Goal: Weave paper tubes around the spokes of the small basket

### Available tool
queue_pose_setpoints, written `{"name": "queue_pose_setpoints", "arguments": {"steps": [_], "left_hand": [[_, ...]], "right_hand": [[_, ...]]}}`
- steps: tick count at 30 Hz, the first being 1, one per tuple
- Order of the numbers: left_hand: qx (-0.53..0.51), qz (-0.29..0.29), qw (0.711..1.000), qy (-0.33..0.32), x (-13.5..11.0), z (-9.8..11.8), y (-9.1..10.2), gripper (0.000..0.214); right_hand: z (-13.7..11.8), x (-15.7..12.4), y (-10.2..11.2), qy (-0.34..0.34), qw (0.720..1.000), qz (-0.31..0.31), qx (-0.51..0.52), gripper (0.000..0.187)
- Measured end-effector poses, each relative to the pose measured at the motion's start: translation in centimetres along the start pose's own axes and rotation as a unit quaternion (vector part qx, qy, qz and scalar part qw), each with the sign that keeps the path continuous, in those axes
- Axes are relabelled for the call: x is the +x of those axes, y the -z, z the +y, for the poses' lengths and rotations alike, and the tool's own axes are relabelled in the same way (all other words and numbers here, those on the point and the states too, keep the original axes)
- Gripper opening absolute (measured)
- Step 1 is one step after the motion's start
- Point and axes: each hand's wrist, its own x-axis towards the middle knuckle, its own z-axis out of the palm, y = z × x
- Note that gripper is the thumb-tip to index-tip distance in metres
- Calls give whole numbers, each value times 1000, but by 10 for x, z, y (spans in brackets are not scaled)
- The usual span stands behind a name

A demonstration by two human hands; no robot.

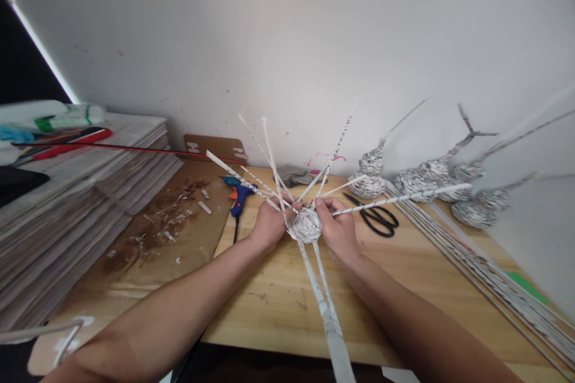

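Between my hands is a small round woven paper piece [306, 226], made of rolled newsprint. Several rolled paper strips [320, 269] fan out from it, some upward and some down toward me. My left hand [270, 224] grips the weave's left side, its fingertips partly behind the strips. On the opposite side my right hand [336, 228] pinches the upper right edge, thumb in front. A long paper tube [404, 196] sticks out to the right past that hand. Black scissors [380, 220] lie just right of my right hand. A blue glue gun [241, 197] rests left of my left hand.
Finished-looking woven paper gourd shapes [367, 182] stand along the wall at right. A bundle of paper tubes [485, 275] lies on the wooden table [256, 311]. Stacked newspapers [130, 191] rise at left, beside stained cardboard [179, 239] with paper scraps. A grey cloth [294, 176] sits behind.
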Motion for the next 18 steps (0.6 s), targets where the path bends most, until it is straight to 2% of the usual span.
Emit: {"name": "queue_pose_setpoints", "arguments": {"steps": [6, 10, 13, 15, 18], "left_hand": [[19, 3, 999, -26, -2, 6, -2, 25], [91, -29, 995, -33, -1, 9, 2, 16], [127, -20, 991, -44, 1, 10, 5, 16], [117, -2, 992, -51, 3, 9, 8, 19], [119, 24, 990, -69, 6, 8, 11, 18]], "right_hand": [[-2, 1, -2, -9, 1000, 26, 1, 25], [2, 3, 1, -16, 999, -30, 1, 25], [2, 3, 2, -34, 998, -58, 20, 24], [0, 2, 1, -81, 994, -63, 43, 30], [-8, -2, -1, -191, 971, -126, 70, 40]]}}
